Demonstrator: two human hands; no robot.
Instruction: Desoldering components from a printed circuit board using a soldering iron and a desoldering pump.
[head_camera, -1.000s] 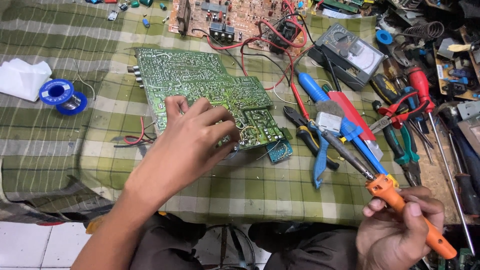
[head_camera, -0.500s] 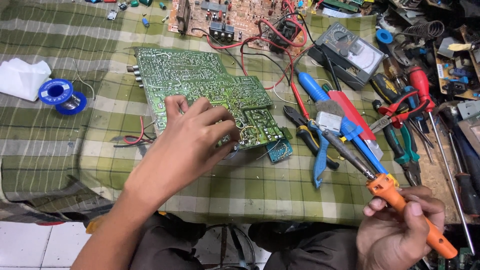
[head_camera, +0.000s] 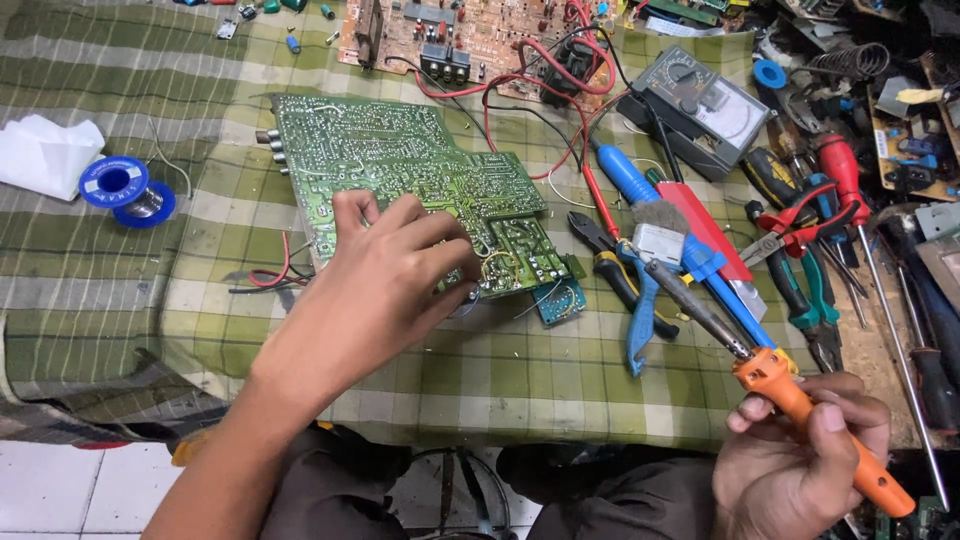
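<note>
- The left hand (head_camera: 385, 275) rests palm-down on the near edge of the green printed circuit board (head_camera: 400, 180), fingers curled and fingertips pinching at the board's near right corner.
- The right hand (head_camera: 800, 465) grips the orange-handled soldering iron (head_camera: 790, 395) in a closed fist, tip raised toward the tools, well apart from the board.
- Risk: the metal tip hangs just above the blue-handled pliers (head_camera: 640, 310) and the blue desoldering pump (head_camera: 640, 185); a dip of the wrist could melt plastic.
- Risk: the red wires (head_camera: 275, 275) just left of the left hand could snag and drag the board.
- Risk: the checked green cloth (head_camera: 500, 375) under both hands could scorch on contact.
- Containers: none visible; the blue solder spool (head_camera: 125, 190), far left of the left hand, carries wound wire.
</note>
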